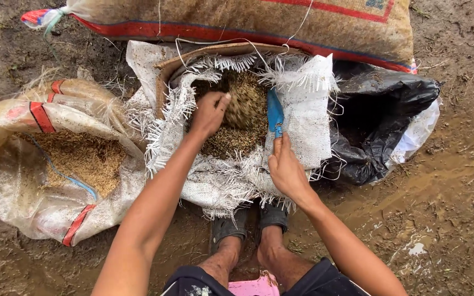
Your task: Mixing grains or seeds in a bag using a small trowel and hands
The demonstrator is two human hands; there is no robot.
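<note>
**Both hands in open white sack, grain being handled**

Edges/room: the frayed white woven sack (303, 104) is seen open at centre, its rim rolled down and fringed all round. It is boxed in: a tan sack with red stripes (45, 164) lies touching on the left, a long sack with red trim (248, 22) lies across the top, and a black plastic bag (379, 120) is pressed against the right side. Open ground is seen only at the lower right and far left.

Hands: the left hand (208, 114) is cupped, fingers curled down into the husked grain (237, 137), a heap held against the palm. The right hand (286, 167) is closed round the handle of a blue scoop (275, 112), blade pointing into the sack mouth, beside the right rim.

Contents: brown grain in the white sack; similar grain is visible through the tan sack's opening. The black bag's contents cannot be told.

Surface: wet brown mud (445, 192), outdoors. Sandalled feet (250, 222) are planted just below the white sack.
</note>
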